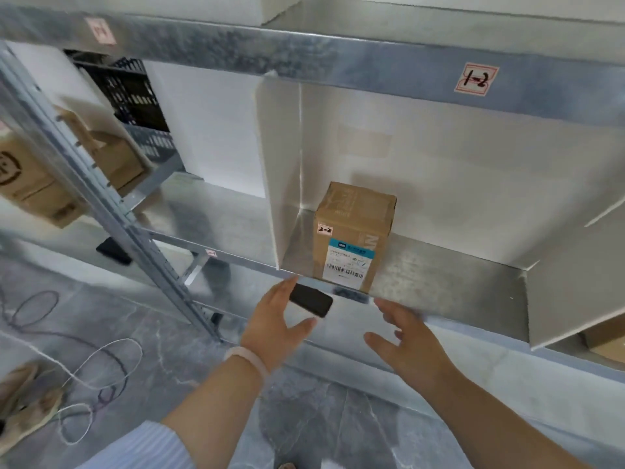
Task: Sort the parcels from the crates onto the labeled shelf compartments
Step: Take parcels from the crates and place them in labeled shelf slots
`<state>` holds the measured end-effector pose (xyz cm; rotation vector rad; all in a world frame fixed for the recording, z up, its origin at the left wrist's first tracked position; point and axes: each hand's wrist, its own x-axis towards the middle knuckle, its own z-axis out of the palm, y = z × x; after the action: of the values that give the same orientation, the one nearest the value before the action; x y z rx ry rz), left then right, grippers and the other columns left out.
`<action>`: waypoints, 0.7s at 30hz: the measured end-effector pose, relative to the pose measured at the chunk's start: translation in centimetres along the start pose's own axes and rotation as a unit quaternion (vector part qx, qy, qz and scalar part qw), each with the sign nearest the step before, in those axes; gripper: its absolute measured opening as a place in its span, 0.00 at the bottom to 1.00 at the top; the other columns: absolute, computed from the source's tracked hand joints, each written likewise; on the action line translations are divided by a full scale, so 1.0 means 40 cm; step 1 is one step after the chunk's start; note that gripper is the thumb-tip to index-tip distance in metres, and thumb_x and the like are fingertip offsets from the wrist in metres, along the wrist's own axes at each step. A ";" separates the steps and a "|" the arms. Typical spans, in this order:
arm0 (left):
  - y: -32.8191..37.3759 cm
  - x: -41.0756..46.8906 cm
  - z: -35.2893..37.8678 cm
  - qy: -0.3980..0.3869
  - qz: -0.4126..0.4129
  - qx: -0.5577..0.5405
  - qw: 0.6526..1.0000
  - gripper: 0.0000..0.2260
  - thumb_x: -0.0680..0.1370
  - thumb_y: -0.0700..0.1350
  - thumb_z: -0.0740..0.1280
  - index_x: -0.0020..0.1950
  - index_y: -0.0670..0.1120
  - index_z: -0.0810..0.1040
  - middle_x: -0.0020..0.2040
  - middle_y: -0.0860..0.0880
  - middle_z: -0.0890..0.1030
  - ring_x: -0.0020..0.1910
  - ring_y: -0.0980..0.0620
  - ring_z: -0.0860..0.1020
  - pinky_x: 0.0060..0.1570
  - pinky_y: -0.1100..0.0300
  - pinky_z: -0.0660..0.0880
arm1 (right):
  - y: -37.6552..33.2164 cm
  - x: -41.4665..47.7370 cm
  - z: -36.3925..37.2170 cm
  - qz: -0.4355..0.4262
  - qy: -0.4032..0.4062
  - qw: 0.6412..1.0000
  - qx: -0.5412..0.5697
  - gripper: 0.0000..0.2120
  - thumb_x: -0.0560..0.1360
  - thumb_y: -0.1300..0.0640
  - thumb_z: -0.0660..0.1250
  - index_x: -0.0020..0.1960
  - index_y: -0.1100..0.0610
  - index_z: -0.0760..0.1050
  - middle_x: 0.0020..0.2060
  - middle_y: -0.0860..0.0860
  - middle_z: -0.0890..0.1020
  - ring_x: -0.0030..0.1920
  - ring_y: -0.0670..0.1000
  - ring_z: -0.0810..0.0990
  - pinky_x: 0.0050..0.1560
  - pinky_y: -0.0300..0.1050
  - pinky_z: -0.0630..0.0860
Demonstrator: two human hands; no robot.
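The fingers of the left hand [275,319] are spread and nothing is gripped; the fingers of the right hand [404,336] are likewise spread and empty, blurred at the tips; both hands are held just below the front lip of the shelf [449,275], apart from the parcel [351,231]; a pale band [247,358] is worn on the left wrist; a small black object [311,301] is seen just behind the left fingers, and whether it is touched cannot be told. The parcel is stood upright at the front edge of the compartment, beside the white divider [280,170], its printed label turned outward and a small tag reading 2-2 stuck on its upper corner; the beam above carries a tag [476,79] reading 1-2. The step in hand is judged to be the placing of this parcel, with the grip already let go; the next move is judged to call for a return to the crates, none of which can be surely made out here, and for a reading of the next parcel's tag against the shelf tags.
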<state>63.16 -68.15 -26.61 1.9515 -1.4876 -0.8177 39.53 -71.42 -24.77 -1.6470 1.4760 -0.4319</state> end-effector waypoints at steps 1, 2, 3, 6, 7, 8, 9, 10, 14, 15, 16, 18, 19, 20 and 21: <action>-0.008 -0.033 -0.002 0.019 -0.006 0.019 1.000 0.36 0.76 0.53 0.72 0.79 0.56 0.57 0.77 0.53 0.63 0.76 0.53 0.61 0.73 0.63 0.57 | -0.010 -0.004 0.008 -0.030 -0.027 0.999 -0.034 0.30 0.74 0.46 0.71 0.72 0.39 0.63 0.71 0.41 0.67 0.70 0.45 0.68 0.71 0.44 0.66; -0.013 -0.067 -0.004 0.039 -0.012 0.039 0.998 0.36 0.76 0.54 0.71 0.79 0.56 0.57 0.78 0.54 0.62 0.77 0.53 0.61 0.74 0.62 0.57 | -0.027 -0.009 0.013 -0.063 -0.054 0.994 -0.066 0.31 0.74 0.45 0.70 0.73 0.40 0.60 0.72 0.40 0.65 0.72 0.45 0.65 0.72 0.43 0.63; -0.011 -0.108 -0.008 0.062 -0.021 0.060 0.996 0.35 0.77 0.55 0.71 0.79 0.57 0.57 0.79 0.54 0.61 0.77 0.53 0.60 0.75 0.60 0.57 | -0.045 -0.017 0.018 -0.101 -0.076 0.987 -0.095 0.32 0.75 0.44 0.69 0.75 0.40 0.58 0.73 0.40 0.63 0.73 0.45 0.63 0.71 0.42 0.61; 0.003 -0.239 -0.014 0.133 -0.051 0.119 0.983 0.33 0.77 0.56 0.70 0.79 0.56 0.61 0.78 0.54 0.63 0.77 0.51 0.62 0.76 0.54 0.60 | -0.089 -0.052 0.033 -0.235 -0.128 0.951 -0.155 0.35 0.74 0.42 0.69 0.76 0.42 0.57 0.74 0.42 0.62 0.74 0.45 0.61 0.73 0.44 0.61; 0.013 -0.287 -0.014 0.151 -0.061 0.142 0.976 0.32 0.76 0.57 0.70 0.78 0.55 0.63 0.78 0.53 0.65 0.76 0.50 0.64 0.75 0.52 0.62 | -0.098 -0.070 0.039 -0.274 -0.143 0.936 -0.169 0.36 0.73 0.42 0.69 0.76 0.42 0.57 0.75 0.42 0.62 0.75 0.45 0.60 0.74 0.46 0.61; 0.019 -0.334 -0.012 0.172 -0.064 0.166 0.969 0.31 0.75 0.58 0.70 0.76 0.54 0.67 0.76 0.51 0.68 0.74 0.48 0.67 0.72 0.48 0.66 | -0.108 -0.091 0.046 -0.304 -0.157 0.922 -0.181 0.37 0.73 0.41 0.70 0.76 0.42 0.57 0.76 0.43 0.61 0.75 0.45 0.59 0.74 0.47 0.61; 0.021 -0.382 -0.010 0.194 -0.070 0.181 0.962 0.30 0.73 0.59 0.69 0.74 0.52 0.71 0.73 0.49 0.72 0.71 0.45 0.71 0.68 0.45 0.71 | -0.118 -0.114 0.056 -0.331 -0.168 0.909 -0.190 0.37 0.73 0.41 0.70 0.77 0.42 0.57 0.76 0.42 0.59 0.76 0.44 0.57 0.74 0.45 0.59; 0.023 -0.431 -0.009 0.215 -0.076 0.190 0.955 0.31 0.71 0.60 0.68 0.72 0.51 0.73 0.71 0.48 0.74 0.68 0.44 0.74 0.64 0.44 0.74 | -0.129 -0.138 0.068 -0.358 -0.177 0.896 -0.195 0.38 0.73 0.41 0.70 0.77 0.42 0.56 0.77 0.42 0.58 0.76 0.44 0.56 0.74 0.43 0.57; 0.036 -0.638 -0.049 0.281 -0.124 0.241 0.921 0.32 0.71 0.63 0.62 0.72 0.50 0.74 0.69 0.47 0.77 0.65 0.43 0.77 0.60 0.43 0.77 | -0.210 -0.256 0.134 -0.457 -0.223 0.838 -0.195 0.38 0.73 0.40 0.69 0.78 0.42 0.54 0.77 0.41 0.55 0.76 0.42 0.53 0.71 0.33 0.50; 0.038 -0.691 -0.065 0.297 -0.138 0.255 0.910 0.32 0.71 0.63 0.62 0.71 0.50 0.75 0.68 0.46 0.77 0.64 0.42 0.78 0.59 0.43 0.77 | -0.237 -0.290 0.155 -0.483 -0.236 0.820 -0.196 0.39 0.74 0.39 0.68 0.78 0.42 0.53 0.77 0.41 0.54 0.76 0.42 0.53 0.72 0.34 0.50; 0.042 -0.742 -0.083 0.315 -0.152 0.266 0.898 0.31 0.71 0.63 0.62 0.71 0.50 0.75 0.67 0.46 0.78 0.63 0.42 0.78 0.59 0.42 0.78 | -0.261 -0.324 0.178 -0.508 -0.247 0.802 -0.196 0.39 0.74 0.39 0.67 0.78 0.42 0.52 0.77 0.41 0.54 0.76 0.43 0.53 0.73 0.36 0.51; 0.046 -0.841 -0.117 0.348 -0.183 0.276 0.877 0.31 0.71 0.62 0.62 0.70 0.49 0.76 0.67 0.46 0.78 0.63 0.42 0.78 0.60 0.43 0.77 | -0.311 -0.394 0.222 -0.549 -0.263 0.771 -0.185 0.39 0.74 0.38 0.67 0.78 0.41 0.51 0.77 0.41 0.54 0.76 0.44 0.53 0.75 0.42 0.54; 0.049 -0.886 -0.133 0.366 -0.199 0.279 0.865 0.30 0.71 0.62 0.62 0.70 0.49 0.76 0.67 0.46 0.78 0.64 0.42 0.78 0.61 0.44 0.76 | -0.332 -0.427 0.245 -0.567 -0.271 0.759 -0.173 0.39 0.74 0.39 0.67 0.78 0.41 0.51 0.77 0.42 0.54 0.77 0.44 0.53 0.76 0.44 0.55; 0.051 -0.930 -0.148 0.380 -0.219 0.280 0.854 0.31 0.72 0.62 0.61 0.71 0.49 0.75 0.69 0.46 0.77 0.66 0.43 0.77 0.63 0.45 0.75 | -0.354 -0.461 0.268 -0.583 -0.281 0.745 -0.163 0.39 0.74 0.39 0.67 0.78 0.42 0.51 0.77 0.43 0.55 0.77 0.44 0.53 0.76 0.46 0.56; 0.055 -0.973 -0.161 0.392 -0.239 0.282 0.842 0.31 0.73 0.63 0.59 0.72 0.50 0.74 0.70 0.47 0.76 0.67 0.43 0.75 0.65 0.45 0.74 | -0.373 -0.496 0.291 -0.596 -0.292 0.731 -0.158 0.39 0.74 0.39 0.67 0.78 0.42 0.51 0.77 0.43 0.55 0.77 0.44 0.53 0.76 0.47 0.56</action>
<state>58.64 -30.54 -15.34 2.6696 -0.7685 0.3382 52.79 -49.80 -14.36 -2.5567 -0.1588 -0.2589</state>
